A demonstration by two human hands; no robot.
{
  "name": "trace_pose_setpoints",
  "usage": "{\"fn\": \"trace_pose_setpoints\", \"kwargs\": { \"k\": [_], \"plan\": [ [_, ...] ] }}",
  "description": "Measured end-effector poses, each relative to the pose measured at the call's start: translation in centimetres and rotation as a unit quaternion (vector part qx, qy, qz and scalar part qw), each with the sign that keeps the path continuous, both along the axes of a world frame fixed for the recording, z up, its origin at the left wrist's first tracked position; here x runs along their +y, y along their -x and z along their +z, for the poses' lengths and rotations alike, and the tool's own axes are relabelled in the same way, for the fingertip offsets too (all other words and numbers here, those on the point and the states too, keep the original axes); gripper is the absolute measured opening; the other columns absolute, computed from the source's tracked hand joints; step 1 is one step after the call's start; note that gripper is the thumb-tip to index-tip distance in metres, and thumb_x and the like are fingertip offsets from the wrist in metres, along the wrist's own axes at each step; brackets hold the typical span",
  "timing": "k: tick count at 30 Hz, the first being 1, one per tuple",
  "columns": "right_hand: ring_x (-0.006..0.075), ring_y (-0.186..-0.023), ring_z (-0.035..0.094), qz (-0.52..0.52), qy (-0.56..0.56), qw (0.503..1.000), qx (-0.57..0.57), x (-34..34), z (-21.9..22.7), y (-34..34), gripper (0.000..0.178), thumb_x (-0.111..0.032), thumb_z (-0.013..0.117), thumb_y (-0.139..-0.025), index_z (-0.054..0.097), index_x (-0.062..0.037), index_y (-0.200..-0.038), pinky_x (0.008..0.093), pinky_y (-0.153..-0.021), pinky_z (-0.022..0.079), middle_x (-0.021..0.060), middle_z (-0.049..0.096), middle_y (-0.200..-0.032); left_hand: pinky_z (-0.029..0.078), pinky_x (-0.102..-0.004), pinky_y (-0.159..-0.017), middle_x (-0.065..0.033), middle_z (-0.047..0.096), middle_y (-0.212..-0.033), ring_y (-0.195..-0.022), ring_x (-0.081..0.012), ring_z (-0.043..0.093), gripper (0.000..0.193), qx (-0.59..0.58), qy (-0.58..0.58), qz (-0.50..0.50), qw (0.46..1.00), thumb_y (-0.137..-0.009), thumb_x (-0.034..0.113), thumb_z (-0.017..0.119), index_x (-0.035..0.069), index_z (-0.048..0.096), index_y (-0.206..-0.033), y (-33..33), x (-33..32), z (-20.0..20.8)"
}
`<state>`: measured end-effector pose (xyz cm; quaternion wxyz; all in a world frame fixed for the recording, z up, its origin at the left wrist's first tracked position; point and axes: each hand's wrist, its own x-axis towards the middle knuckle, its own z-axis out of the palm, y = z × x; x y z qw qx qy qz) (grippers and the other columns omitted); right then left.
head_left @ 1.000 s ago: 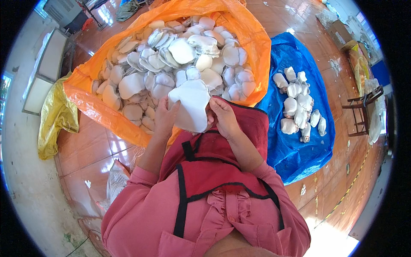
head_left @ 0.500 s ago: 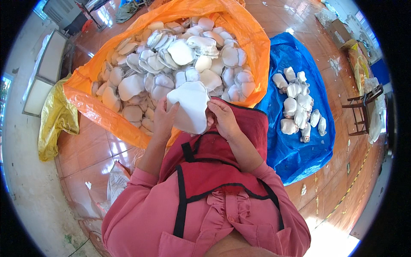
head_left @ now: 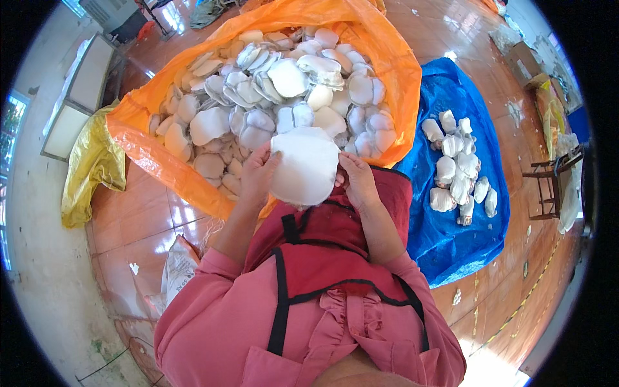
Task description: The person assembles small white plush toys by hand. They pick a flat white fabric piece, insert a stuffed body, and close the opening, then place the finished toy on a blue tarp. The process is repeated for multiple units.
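A flat white rounded pad (head_left: 304,166), soft and slightly irregular at its rim, is held up over my lap between both hands. My left hand (head_left: 259,171) is closed on its left edge, thumb lying on the face of the pad. At the opposite edge my right hand (head_left: 358,180) pinches it with thumb and fingertips. Just beyond, an orange plastic sack (head_left: 155,169) lies spread wide around a big heap of similar white pads (head_left: 287,79), some of them in small stacks.
On the right, a blue plastic sheet (head_left: 438,253) carries several white wrapped bundles (head_left: 460,165). A yellow sack (head_left: 94,169) slumps by the left wall. A dark wooden stool (head_left: 549,187) and a cardboard box (head_left: 523,63) stand along the right side of the tiled floor.
The pad has turned in my hands and now shows a rounder, flatter face. My right hand has shifted along its right edge. The whole view has moved slightly.
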<state>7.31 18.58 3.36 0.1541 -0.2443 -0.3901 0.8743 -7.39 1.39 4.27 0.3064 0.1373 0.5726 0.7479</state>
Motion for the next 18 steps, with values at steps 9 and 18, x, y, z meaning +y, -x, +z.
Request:
{"fn": "trace_pose_setpoints", "kwargs": {
  "k": [9, 18],
  "plan": [
    [0.0078, -0.058, 0.049, 0.027, -0.009, 0.999, 0.027, 0.1, 0.7, -0.3, 0.019, -0.019, 0.056, -0.095, 0.061, -0.0021, -0.103, 0.0209, -0.053, 0.040, -0.0010, 0.055, -0.070, 0.046, -0.0248, -0.087, -0.0054, 0.065, -0.111, -0.098, -0.0113, 0.060, 0.035, 0.083, 0.022, 0.034, 0.996, -0.092, 0.001, 0.054, 0.000, 0.054, -0.126, 0.0, 0.4, -1.2],
    [0.0066, -0.059, 0.051, 0.047, -0.063, 0.997, 0.026, -0.5, 0.9, -0.2, 0.013, -0.015, 0.057, -0.093, 0.063, -0.0035, -0.091, 0.0204, -0.055, 0.042, 0.0001, 0.058, -0.070, 0.050, -0.0324, -0.079, -0.0104, 0.066, -0.094, -0.087, -0.0238, 0.064, 0.030, 0.478, 0.265, 0.127, 0.828, -0.082, 0.012, 0.067, 0.003, 0.060, -0.110, -0.9, 0.5, 0.4]
  ]
}}
